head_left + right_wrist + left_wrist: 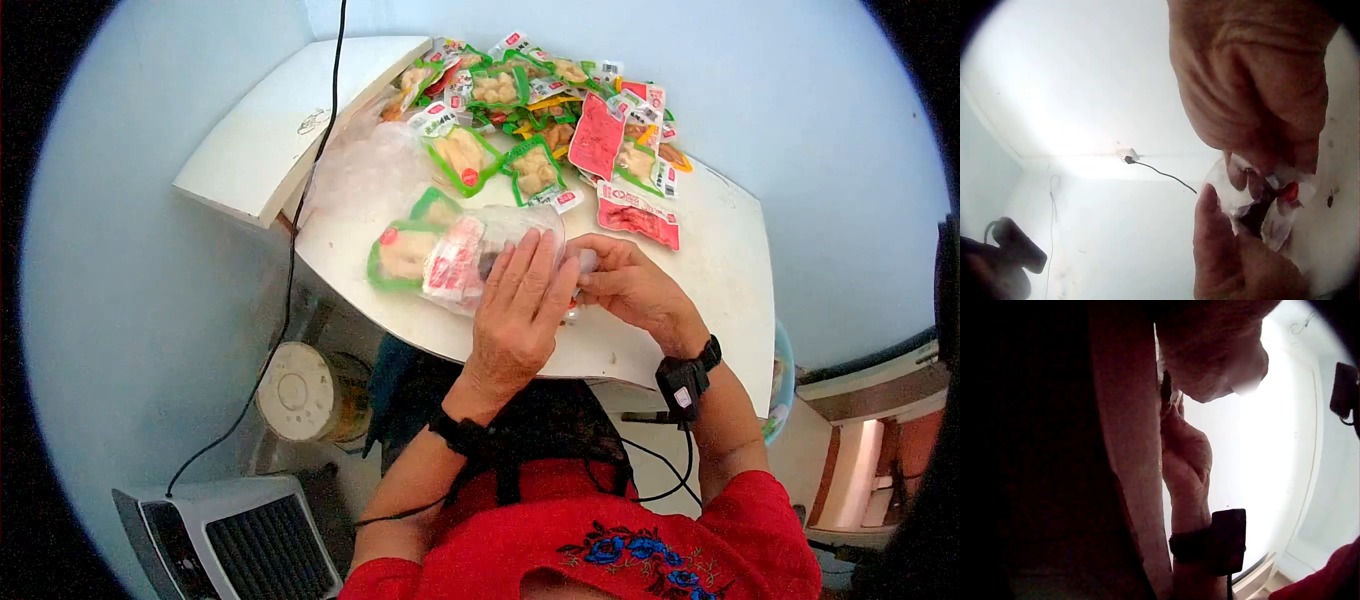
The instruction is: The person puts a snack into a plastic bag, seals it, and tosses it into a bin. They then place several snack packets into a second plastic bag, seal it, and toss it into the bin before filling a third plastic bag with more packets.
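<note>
On the white table, a clear plastic bag (pixel 470 262) lies on its side with several sealed food packets inside, one of them green-edged with pale pieces. My left hand (pixel 515 310) lies flat over the bag near its right end, fingers extended and pressing on it. At that end my right hand (pixel 640 290) pinches the gathered plastic between thumb and fingers. In the right wrist view, the crumpled plastic (pixel 1279 225) shows between both hands, with a small red patch. The left wrist view is dark, and the table edge hides much of it.
A heap of green, yellow and red food packets (pixel 540 100) covers the back of the table. Loose clear plastic bags (pixel 365 180) lie at the left beside a raised white board (pixel 310 115). A black cable (pixel 292 260) hangs down past the table's left side.
</note>
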`<state>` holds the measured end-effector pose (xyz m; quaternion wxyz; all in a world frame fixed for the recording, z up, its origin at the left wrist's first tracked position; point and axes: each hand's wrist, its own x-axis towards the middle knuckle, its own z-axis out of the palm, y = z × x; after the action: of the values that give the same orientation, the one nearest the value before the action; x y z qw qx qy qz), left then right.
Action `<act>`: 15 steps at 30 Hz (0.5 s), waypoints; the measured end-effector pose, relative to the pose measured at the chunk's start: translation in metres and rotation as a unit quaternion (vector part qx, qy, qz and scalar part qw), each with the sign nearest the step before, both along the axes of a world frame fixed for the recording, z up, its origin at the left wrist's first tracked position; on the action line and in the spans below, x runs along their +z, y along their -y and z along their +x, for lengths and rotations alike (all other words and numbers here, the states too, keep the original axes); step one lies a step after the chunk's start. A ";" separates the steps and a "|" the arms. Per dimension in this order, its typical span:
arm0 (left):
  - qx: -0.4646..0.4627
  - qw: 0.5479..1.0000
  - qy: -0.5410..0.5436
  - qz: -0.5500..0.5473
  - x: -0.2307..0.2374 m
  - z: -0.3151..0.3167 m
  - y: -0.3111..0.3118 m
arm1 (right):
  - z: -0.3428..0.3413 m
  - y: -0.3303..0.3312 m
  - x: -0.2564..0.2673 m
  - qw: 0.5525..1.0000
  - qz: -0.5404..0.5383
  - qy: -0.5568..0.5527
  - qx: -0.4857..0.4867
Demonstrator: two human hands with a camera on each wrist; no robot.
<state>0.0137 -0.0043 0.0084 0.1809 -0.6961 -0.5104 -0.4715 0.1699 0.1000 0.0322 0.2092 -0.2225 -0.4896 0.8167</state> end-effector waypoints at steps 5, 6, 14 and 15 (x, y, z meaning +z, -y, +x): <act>-0.017 0.999 -0.027 0.007 -0.001 0.000 0.002 | -0.008 0.005 0.013 1.000 -0.002 -0.011 0.012; -0.022 0.999 -0.026 0.009 -0.001 0.000 0.002 | -0.010 0.008 0.015 1.000 -0.014 -0.006 -0.010; -0.075 0.997 -0.028 -0.005 0.001 0.000 0.007 | -0.036 0.023 0.000 0.985 -0.090 -0.071 -0.131; -0.081 0.997 -0.022 -0.003 0.002 0.000 0.007 | -0.041 0.026 -0.002 0.978 -0.127 -0.094 -0.135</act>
<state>0.0138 -0.0117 0.0101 0.1514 -0.7456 -0.4499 -0.4677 0.1292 0.0744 0.0302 0.3325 -0.2340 -0.3255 0.8537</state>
